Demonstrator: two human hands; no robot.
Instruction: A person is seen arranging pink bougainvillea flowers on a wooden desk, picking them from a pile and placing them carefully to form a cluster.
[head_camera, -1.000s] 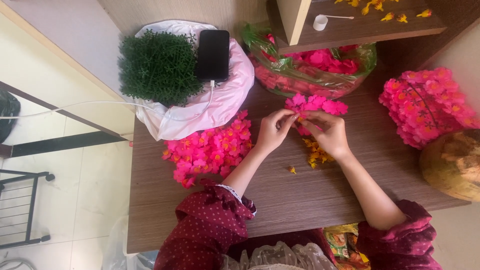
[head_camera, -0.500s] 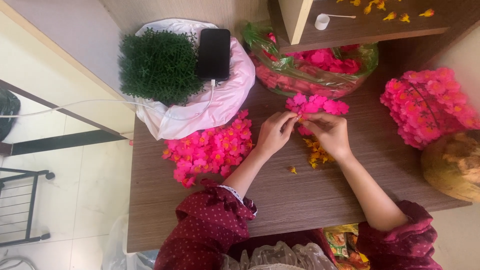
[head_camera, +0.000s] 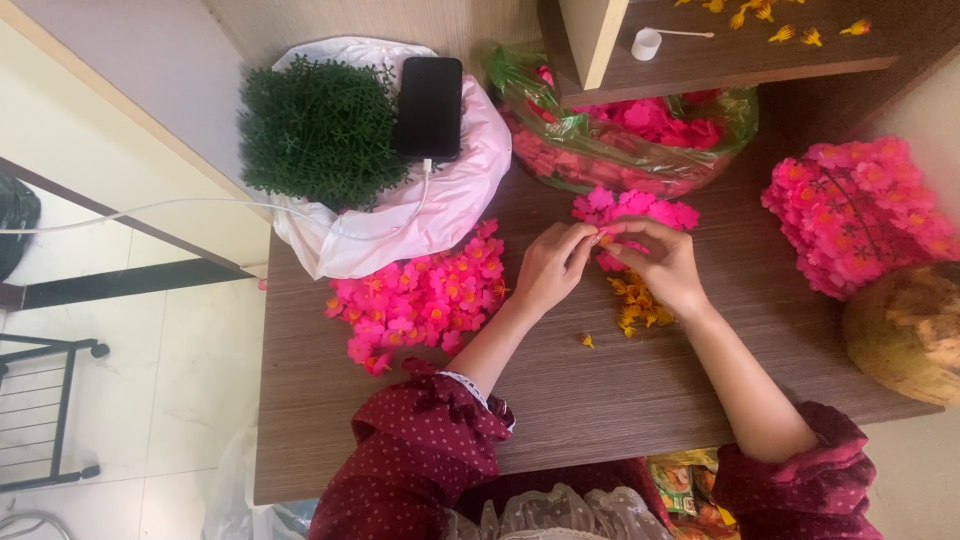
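Observation:
My left hand (head_camera: 552, 268) and my right hand (head_camera: 660, 262) meet fingertip to fingertip over the wooden table (head_camera: 620, 400), pinching a small pink artificial flower (head_camera: 606, 240) between them. Just behind the fingers lies a small heap of loose pink petals (head_camera: 632, 208). Small orange flower centres (head_camera: 632, 305) are scattered under my right wrist, and one lies apart (head_camera: 586, 341). A pile of finished pink flowers with orange centres (head_camera: 420, 300) sits left of my left hand.
A white bag (head_camera: 400, 225) holds a green plastic grass mat (head_camera: 318, 132) and a black phone (head_camera: 430, 106) on a charging cable. A clear bag of pink petals (head_camera: 620, 150) stands behind. Pink flower bunches (head_camera: 860, 215) and a coconut (head_camera: 905, 330) lie right. A shelf (head_camera: 740, 55) overhangs.
Both hands stay together at the same spot; only the fingers shift slightly on the small pink flower.

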